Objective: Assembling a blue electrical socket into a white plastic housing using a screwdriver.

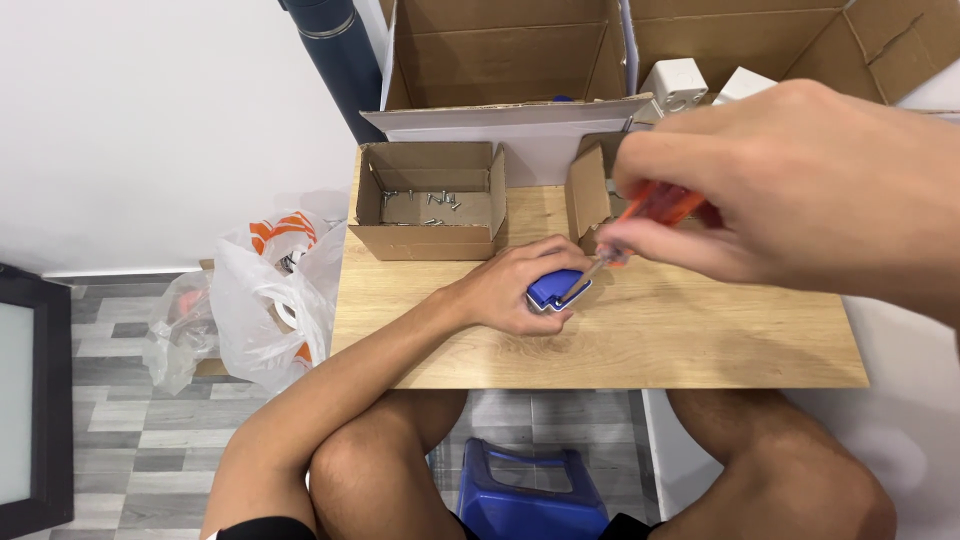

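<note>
My left hand (515, 287) rests on the wooden table (700, 340) and grips a small blue plastic part (552, 291), holding it down. My right hand (790, 185) is raised close to the camera and holds an orange-handled screwdriver (660, 207). The screwdriver's metal shaft slants down to the left, and its tip meets the blue part. Most of the handle is hidden inside my right fist.
A small open cardboard box (430, 205) with several screws stands at the table's back left; another small box (590, 195) is beside it. Larger open cartons (500, 60) with white blocks (675, 85) stand behind. Plastic bags (265, 300) lie on the floor left; a blue stool (530, 495) is below.
</note>
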